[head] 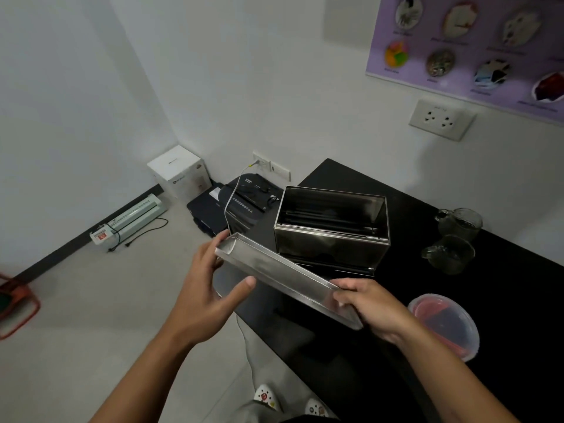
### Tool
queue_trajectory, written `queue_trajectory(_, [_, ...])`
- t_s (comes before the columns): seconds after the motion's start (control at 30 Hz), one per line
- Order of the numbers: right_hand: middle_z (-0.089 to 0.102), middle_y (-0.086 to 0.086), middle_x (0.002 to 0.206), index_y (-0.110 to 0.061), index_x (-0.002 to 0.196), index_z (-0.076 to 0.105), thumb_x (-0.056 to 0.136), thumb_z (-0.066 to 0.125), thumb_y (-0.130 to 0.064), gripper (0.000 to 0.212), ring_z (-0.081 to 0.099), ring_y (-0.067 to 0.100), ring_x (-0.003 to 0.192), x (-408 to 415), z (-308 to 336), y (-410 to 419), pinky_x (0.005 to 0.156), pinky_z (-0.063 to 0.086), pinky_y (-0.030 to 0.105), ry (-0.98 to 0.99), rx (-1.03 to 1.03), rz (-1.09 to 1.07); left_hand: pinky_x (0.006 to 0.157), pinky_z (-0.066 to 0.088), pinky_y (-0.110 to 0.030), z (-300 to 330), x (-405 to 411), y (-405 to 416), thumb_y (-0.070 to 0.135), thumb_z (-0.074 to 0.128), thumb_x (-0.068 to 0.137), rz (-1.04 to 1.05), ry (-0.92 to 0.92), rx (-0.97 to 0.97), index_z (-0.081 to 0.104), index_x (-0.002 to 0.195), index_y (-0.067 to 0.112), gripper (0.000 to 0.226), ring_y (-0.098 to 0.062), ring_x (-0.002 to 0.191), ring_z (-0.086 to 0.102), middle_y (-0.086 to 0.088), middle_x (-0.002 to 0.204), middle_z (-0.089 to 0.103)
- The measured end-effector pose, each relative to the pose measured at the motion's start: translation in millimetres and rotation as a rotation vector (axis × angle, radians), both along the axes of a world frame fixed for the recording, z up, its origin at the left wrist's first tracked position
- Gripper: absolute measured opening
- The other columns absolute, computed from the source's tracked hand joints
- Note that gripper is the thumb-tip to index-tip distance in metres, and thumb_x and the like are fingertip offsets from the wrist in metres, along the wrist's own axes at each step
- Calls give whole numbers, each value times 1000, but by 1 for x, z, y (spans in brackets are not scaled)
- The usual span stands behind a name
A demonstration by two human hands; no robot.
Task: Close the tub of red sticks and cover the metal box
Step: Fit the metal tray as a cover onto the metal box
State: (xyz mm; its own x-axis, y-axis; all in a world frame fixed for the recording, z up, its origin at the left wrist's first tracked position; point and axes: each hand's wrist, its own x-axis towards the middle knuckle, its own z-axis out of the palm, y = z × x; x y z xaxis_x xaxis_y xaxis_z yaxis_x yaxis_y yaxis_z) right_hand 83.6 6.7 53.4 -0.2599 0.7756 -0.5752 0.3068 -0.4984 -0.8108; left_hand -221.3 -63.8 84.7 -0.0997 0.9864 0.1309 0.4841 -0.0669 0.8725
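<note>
Both my hands hold a long metal lid (274,271) in the air, tilted, just in front of the metal box (331,239). My left hand (207,288) grips its far-left end, my right hand (372,303) its near-right end. The metal box stands open-topped on the black table (518,288), behind the lid. The round clear tub of red sticks (445,325) sits on the table to the right of my right hand, with a translucent lid on it; whether it is pressed shut I cannot tell.
Two glass cups (451,236) stand at the back right of the table. On the floor to the left are a dark shredder (247,199), a white box (180,172), a laminator (131,219) and a red frame (15,303). A white cable (232,199) runs from the wall socket.
</note>
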Motion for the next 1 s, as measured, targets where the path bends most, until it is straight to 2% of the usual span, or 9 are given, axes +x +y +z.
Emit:
queue_trajectory(0.07, [77, 10, 87, -12, 115, 75, 104, 59, -12, 20, 72, 20, 64, 1, 3, 1, 57, 57, 35, 80, -54, 1, 117, 41, -22, 2, -2, 9, 71, 73, 82, -13, 13, -1, 37, 159, 38, 90, -6, 149, 43, 12, 164, 33])
queue_trajectory(0.17, [69, 7, 72, -8, 115, 74, 107, 54, -22, 26, 58, 14, 46, -1, 5, 1, 41, 43, 24, 161, -74, -77, 113, 42, -17, 6, -2, 25, 60, 72, 84, 18, -25, 6, 45, 146, 45, 70, 0, 140, 52, 23, 151, 51])
queue_trajectory(0.23, [71, 10, 74, -3, 111, 72, 110, 41, -25, 37, 58, 17, 46, -3, 6, 0, 41, 44, 25, 229, -65, -137, 103, 47, -10, 7, -1, 34, 58, 74, 85, 77, -93, 19, 50, 132, 51, 53, 6, 126, 60, 34, 128, 62])
queue_trajectory(0.4, [80, 17, 93, 1, 113, 68, 110, 28, -29, 50, 66, 23, 53, 1, 8, 1, 46, 50, 29, 333, 4, -238, 83, 61, -21, 9, 2, 54, 57, 74, 89, 191, -140, 22, 58, 114, 50, 30, 4, 103, 71, 31, 110, 70])
queue_trajectory(0.53, [77, 12, 94, -29, 111, 72, 101, 47, -60, 42, 69, 17, 62, 6, 14, -1, 52, 52, 26, 210, 263, -213, 76, 54, -22, 7, 7, 71, 55, 70, 95, 234, -73, -27, 61, 121, 41, 31, 11, 93, 66, 23, 103, 72])
queue_trajectory(0.67, [75, -8, 92, -54, 105, 71, 94, 51, -66, 27, 72, 8, 79, 16, 24, 8, 68, 55, 21, -129, 563, -104, 70, 48, -19, 6, 10, 91, 46, 66, 100, 211, 10, -104, 62, 113, 43, 14, 15, 89, 64, 19, 97, 72])
queue_trajectory(0.8, [74, -24, 102, -46, 123, 70, 102, 59, -38, 25, 70, -4, 95, 17, 40, 27, 77, 56, 14, -208, 679, -171, 65, 48, -7, 8, 14, 111, 44, 67, 100, 142, 99, -157, 65, 120, 41, 20, 15, 89, 66, 23, 95, 73])
queue_trajectory(0.93, [71, -15, 92, -34, 158, 39, 102, 56, -45, 60, 65, -11, 89, 21, 47, 54, 69, 49, 11, -317, 684, -239, 72, 55, -25, 8, 26, 136, 41, 67, 100, 162, 150, -154, 73, 124, 31, 26, 3, 80, 70, 19, 89, 76])
queue_trajectory(1.0, [69, -17, 87, -28, 157, 43, 101, 58, -46, 61, 62, -16, 84, 24, 49, 69, 67, 46, 4, -351, 690, -252, 64, 47, -22, 6, 32, 149, 44, 67, 99, 186, 142, -155, 75, 116, 30, 23, 8, 68, 66, 21, 72, 72])
